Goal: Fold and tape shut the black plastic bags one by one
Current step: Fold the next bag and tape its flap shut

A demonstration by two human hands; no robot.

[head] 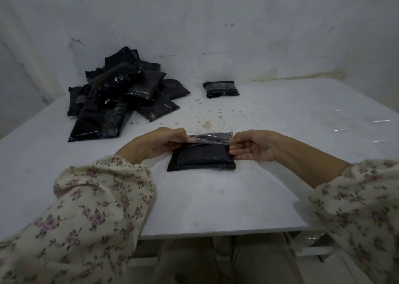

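A filled black plastic bag (200,157) lies flat on the white table (216,197) in front of me. Its top flap (210,138), shiny and partly clear, is lifted off the bag. My left hand (160,142) pinches the flap's left end. My right hand (252,145) pinches its right end, with the other fingers stretched along the bag's right edge. Whether tape is on the flap cannot be told.
A heap of several black bags (121,98) is piled at the table's far left. One folded black bag (221,89) lies alone at the far middle, by the white wall. Clear plastic glints (382,122) at the table's right edge.
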